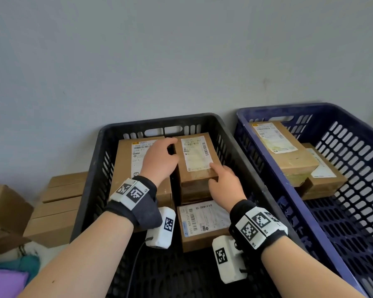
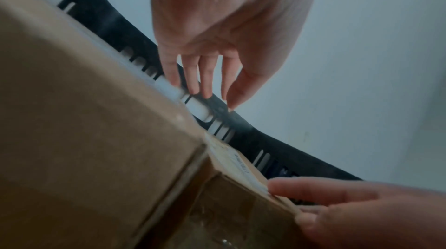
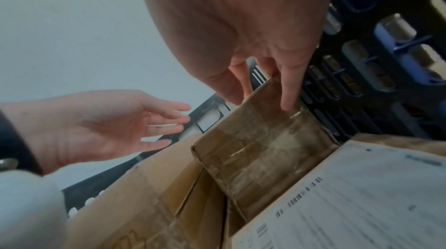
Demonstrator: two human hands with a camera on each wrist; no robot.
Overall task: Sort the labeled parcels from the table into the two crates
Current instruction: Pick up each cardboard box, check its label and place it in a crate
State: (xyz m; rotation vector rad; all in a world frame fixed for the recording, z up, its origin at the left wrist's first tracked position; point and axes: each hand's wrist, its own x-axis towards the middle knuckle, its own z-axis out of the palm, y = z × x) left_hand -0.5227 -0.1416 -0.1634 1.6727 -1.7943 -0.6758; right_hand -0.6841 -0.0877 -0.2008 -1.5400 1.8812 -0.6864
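Parcel [image 1: 195,155] in black crate [image 1: 151,121], near edge inside right hand [image 1: 224,186] grip.

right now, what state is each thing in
black crate, three parcels showing inside
blue crate, holds two stacked parcels
left parcel, flat, label up
front parcel, flat, label up
back right parcel, label up, held
left hand, open above left parcel
right hand, pinching back right parcel's near edge
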